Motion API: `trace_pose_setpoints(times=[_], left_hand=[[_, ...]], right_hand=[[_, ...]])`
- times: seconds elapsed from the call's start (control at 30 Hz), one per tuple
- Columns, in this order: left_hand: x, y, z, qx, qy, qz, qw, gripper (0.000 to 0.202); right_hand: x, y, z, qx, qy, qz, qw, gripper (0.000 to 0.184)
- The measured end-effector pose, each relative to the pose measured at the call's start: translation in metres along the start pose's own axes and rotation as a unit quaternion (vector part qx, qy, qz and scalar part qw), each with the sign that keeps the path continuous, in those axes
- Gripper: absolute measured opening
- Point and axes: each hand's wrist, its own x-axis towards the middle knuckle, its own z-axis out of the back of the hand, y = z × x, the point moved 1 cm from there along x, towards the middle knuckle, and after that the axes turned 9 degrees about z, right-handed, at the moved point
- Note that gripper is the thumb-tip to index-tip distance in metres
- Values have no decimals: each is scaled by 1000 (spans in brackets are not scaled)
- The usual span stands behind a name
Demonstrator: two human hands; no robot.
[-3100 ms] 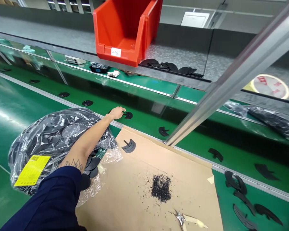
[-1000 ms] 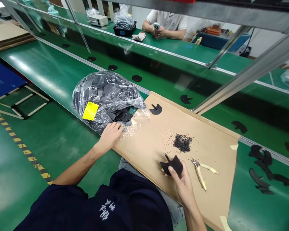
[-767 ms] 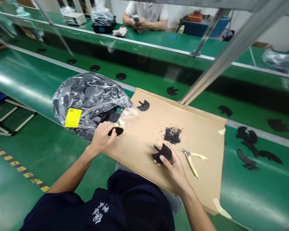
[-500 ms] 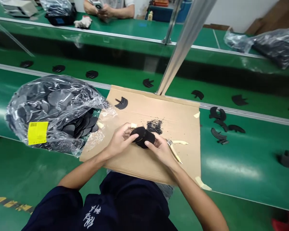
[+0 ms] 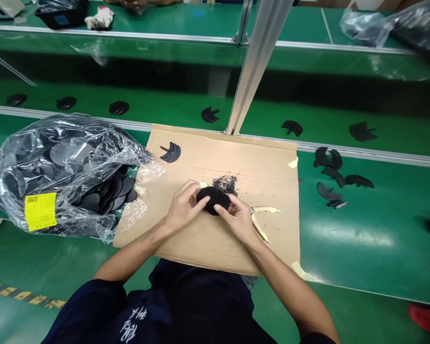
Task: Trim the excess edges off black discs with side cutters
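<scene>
Both hands meet over a cardboard sheet [image 5: 272, 165] and pinch the same round black rubber disc [image 5: 212, 198]. My left hand [image 5: 182, 208] grips its left edge with curled fingers. My right hand [image 5: 238, 220] holds its right edge. A small pile of black crumbs [image 5: 225, 182] lies just beyond the disc. Cream-handled cutters [image 5: 260, 222] rest on the cardboard beside my right hand. A trimmed black fan-shaped piece [image 5: 171, 152] lies at the sheet's far left corner.
A clear plastic bag of black discs [image 5: 57, 167] with a yellow label sits to the left. Trimmed black pieces [image 5: 329, 177] lie on the green table to the right; more ride the conveyor belt [image 5: 208, 114] behind. A slanted metal post [image 5: 251, 62] rises from the cardboard's far edge.
My left hand took a disc from the bag and brought it to the middle; both hands now hold it together. The view shifted right and down.
</scene>
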Motion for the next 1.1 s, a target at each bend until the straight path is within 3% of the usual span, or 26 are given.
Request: trace_pose_setpoints(times=[0.4, 0.5, 0.63, 0.87, 1.1], left_hand=[[-4, 7, -12, -19, 1, -22, 1000, 18], [-7, 13, -16, -72, 12, 28, 997, 29], [-9, 13, -18, -187, 74, 78, 976, 31], [-10, -7, -4, -158, 59, -43, 985, 23], [-13, -12, 0, -103, 40, -124, 986, 23]], right_hand=[[2, 4, 2, -129, -29, 48, 990, 38], [0, 4, 1, -147, -24, 70, 986, 38], [-3, 5, 1, -168, -20, 106, 980, 36], [-11, 9, 0, -187, 12, 190, 964, 26], [-12, 10, 1, -197, 31, 232, 952, 25]])
